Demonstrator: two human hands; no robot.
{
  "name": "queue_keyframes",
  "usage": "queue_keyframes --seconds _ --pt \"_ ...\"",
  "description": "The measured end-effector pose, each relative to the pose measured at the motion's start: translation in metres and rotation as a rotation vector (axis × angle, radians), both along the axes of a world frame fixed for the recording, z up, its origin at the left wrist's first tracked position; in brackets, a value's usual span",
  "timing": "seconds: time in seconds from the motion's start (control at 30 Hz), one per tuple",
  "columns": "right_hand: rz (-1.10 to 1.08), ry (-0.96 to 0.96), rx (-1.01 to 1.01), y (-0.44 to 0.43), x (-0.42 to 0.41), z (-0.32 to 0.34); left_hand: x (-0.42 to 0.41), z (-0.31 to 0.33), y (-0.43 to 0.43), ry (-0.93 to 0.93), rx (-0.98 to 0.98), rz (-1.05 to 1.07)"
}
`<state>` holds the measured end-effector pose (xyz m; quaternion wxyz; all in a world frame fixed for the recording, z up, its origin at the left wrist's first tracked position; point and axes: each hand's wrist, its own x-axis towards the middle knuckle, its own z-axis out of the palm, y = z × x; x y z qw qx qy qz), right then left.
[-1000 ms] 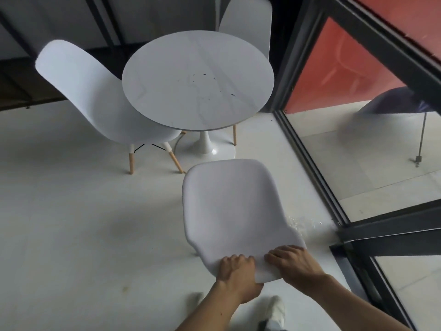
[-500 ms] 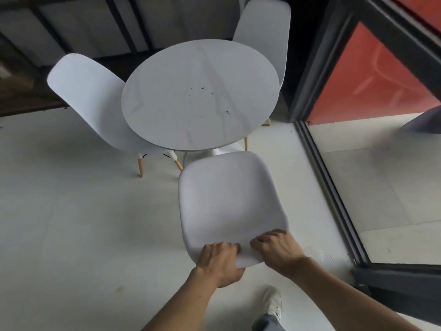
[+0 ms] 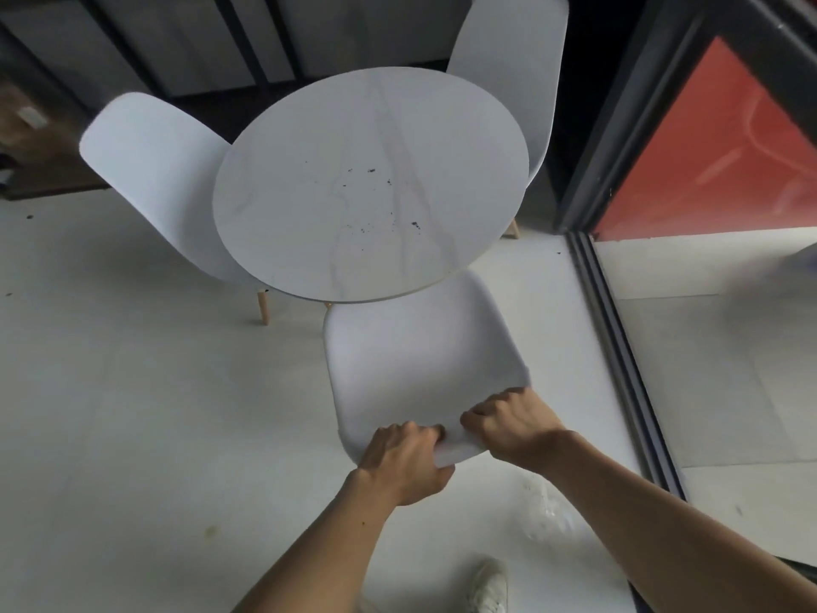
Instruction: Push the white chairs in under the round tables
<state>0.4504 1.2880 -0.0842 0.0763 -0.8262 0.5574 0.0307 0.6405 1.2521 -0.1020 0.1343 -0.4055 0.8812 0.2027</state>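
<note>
Near white chair (image 3: 420,360): smooth moulded shell, front edge tucked under rim of round counter (image 3: 371,183). Left hand (image 3: 404,462) and right hand (image 3: 513,424) both curled tight over top edge of its backrest. Two more white chairs, left (image 3: 154,179) and far right (image 3: 513,55), seats under counter. Dark specks on marbled top.

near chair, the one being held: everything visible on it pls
The near chair is a white moulded shell, matte and plastic-looking, seen from behind and above. Its legs are hidden. Its front edge sits tucked under the rim of the round table. The left hand and right hand both grip the top edge of its backrest, fingers curled over it.
</note>
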Motion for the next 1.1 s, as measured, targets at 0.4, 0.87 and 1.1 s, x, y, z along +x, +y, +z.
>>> queue_keyframes --seconds 0.4,0.87,1.1 --pt "-0.099 0.013 0.117 0.014 0.011 -0.015 0.002 -0.001 0.011 -0.012 0.009 0.027" --pt "-0.324 0.071 0.563 0.01 0.034 0.028 0.0 0.033 -0.011 -0.328 0.444 -0.038" --pt "-0.582 -0.082 0.726 -0.003 0.048 0.106 -0.008 0.105 -0.046 -0.405 0.425 -0.152"
